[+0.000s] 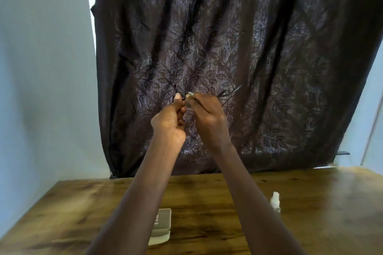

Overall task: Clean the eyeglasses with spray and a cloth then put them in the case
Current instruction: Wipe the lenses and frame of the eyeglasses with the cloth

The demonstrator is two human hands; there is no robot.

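Both hands are up in front of the curtain (228, 47), well above the table (310, 213). The left hand (169, 122) is pinching the glasses (228, 93). The right hand (209, 118) is pressing a cloth (190, 95) on them. The case (160, 226) is lying open on the table under the left arm. The spray (275, 202) is standing right of the case, beside the right arm.

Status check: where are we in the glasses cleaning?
Spraying looks done: the small clear spray bottle stands on the wooden table. In hand: left hand holds the dark thin-framed eyeglasses up while right hand rubs with a pale cloth. Left: casing them; the open grey case holds none.
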